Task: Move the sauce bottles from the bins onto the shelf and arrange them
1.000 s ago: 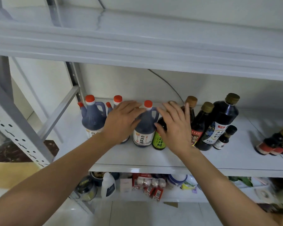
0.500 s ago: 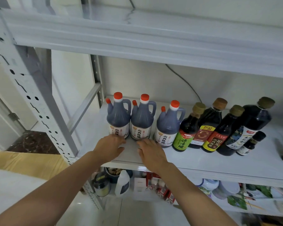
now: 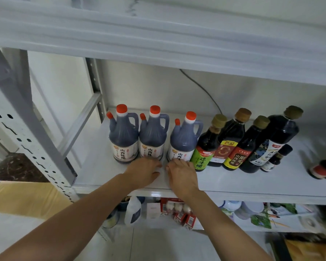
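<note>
Head view: the left jug, middle jug and right jug, all dark, red-capped and labelled 山西陈醋, stand upright in a row on the white shelf, just beyond both hands. The left hand lies flat and relaxed, holding nothing, its fingertips at the middle jug's foot. The right hand, equally slack, has its fingertips against the right jug's base. To its right stand a green-labelled bottle, a red-labelled bottle reading CUC, and a tall dark bottle. A black cable crosses the pale wall behind. Below the hands, a lower shelf holds a white plastic bottle and red boxes.
</note>
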